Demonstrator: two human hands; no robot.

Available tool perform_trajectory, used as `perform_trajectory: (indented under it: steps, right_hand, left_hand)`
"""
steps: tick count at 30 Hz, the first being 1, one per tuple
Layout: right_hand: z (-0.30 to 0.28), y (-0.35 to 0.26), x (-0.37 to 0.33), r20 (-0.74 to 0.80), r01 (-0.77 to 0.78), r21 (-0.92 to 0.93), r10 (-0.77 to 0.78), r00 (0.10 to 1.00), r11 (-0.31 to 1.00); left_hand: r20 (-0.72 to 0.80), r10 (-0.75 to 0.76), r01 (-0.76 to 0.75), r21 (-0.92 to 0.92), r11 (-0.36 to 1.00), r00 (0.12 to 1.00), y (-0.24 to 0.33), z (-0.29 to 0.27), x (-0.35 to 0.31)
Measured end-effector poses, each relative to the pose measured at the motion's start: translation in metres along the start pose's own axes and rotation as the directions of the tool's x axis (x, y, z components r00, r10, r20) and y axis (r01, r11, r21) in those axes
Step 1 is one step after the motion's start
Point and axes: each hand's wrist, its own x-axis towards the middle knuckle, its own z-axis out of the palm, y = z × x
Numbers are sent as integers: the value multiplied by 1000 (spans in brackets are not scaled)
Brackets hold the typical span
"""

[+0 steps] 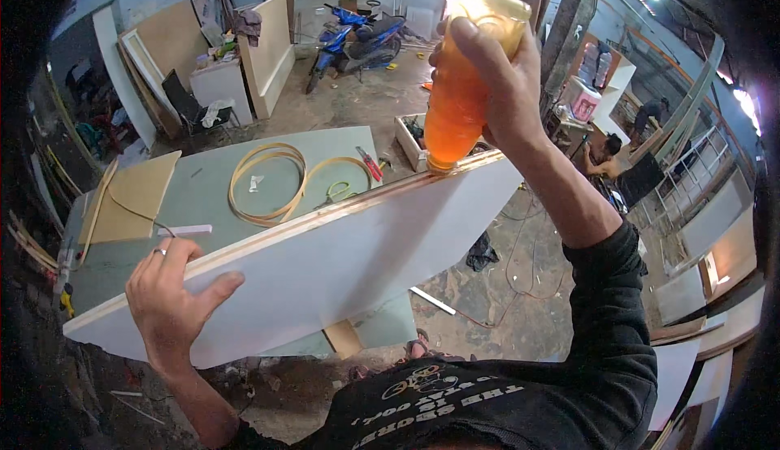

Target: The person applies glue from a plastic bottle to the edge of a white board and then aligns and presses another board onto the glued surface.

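While the white panel (349, 263) stands on its long side, with one face toward the person and its layered wooden edge uppermost, a translucent bottle (459, 113) of orange contents is positioned at that edge, toward the panel's right end. The bottle is inverted and slightly tilted: its base is up and its narrow mouth end is down at the edge of the panel. The right hand (508, 68) is closed around the bottle above the panel, gripping its body near the base. The left hand (171, 296) grips the panel near its left end, fingers hooked over the upper edge and thumb along the near face. Whether the panel's lower side bears on the green-grey table (195, 194) cannot be told.

Beyond the panel, on the table, lie a coiled tan strip (231, 182), green-handled scissors (337, 190) and a red hand tool (370, 164). A flat tan board (134, 194) lies beyond the panel's left end. A wooden crate (410, 148) is located behind the panel's right half. Well beyond the panel stands a blue motorbike (353, 44). To the panel's right, well apart, is another person (605, 153).
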Motion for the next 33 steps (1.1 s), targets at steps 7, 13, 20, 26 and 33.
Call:
perform_trajectory:
  steps: [7, 13, 20, 26, 33]
  right_hand:
    - [44, -3, -10, 101, -29, 15, 27, 995, 999]
    - [93, -26, -15, 125, 24, 151, -44, 991, 988]
    - [97, -22, -10, 211, -45, 298, -20, 977, 954]
    - [65, -3, -6, 92, 22, 5, -23, 996, 1000]
    - [-23, 6, 4, -21, 4, -116, -6, 1000, 993]
  left_hand:
    - [-129, 123, -106, 134, 985, 984, -16, 11, -8]
    - [-154, 144, -120, 154, 981, 978, -23, 13, -8]
    - [-150, 138, -112, 172, 979, 979, -25, 15, -7]
    - [-177, 147, -117, 170, 979, 973, -24, 15, -5]
    - [-171, 121, -93, 164, 982, 978, -26, 19, -6]
